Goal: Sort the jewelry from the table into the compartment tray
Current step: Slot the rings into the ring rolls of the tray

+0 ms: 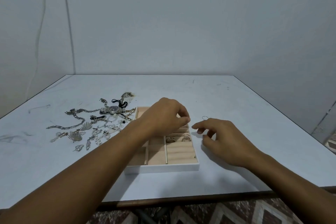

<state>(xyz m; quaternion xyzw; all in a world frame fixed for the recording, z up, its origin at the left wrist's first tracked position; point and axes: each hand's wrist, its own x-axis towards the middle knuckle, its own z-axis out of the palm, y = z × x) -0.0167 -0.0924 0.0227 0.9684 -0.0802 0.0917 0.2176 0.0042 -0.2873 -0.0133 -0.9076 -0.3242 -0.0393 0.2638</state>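
Compartment tray [163, 168]: white rim, beige lining, sits mid-table near your edge. The right column is ring rolls, with open compartments to the left of it. Two rings are seated in the rolls about halfway up: one [171, 139] on the left and a chunkier one [185, 138] on the right, side by side.

Your left hand [163, 116] is over the far end of the ring-roll column, fingers curled, thumb and forefinger tips pressed together. It could be pinching something small, but I can't tell; the tips hide it.

Your right hand [223, 138] is on the table [236, 100] just beside the tray's right rim. Fingers are loosely curled, forefinger pointing at the tray, nothing in its grasp.

A thin wire hoop [205, 117] lies flat on the table just beyond the right hand, clear of the tray.

The unsorted jewelry pile [98, 123] is left of the tray: chains, pendants, fan-shaped pieces and a metal wristwatch [113, 109] at its far side. The nearest chains are touching or almost touching the tray's far-left corner.

A patterned rug [218, 212] shows below the table's near edge.
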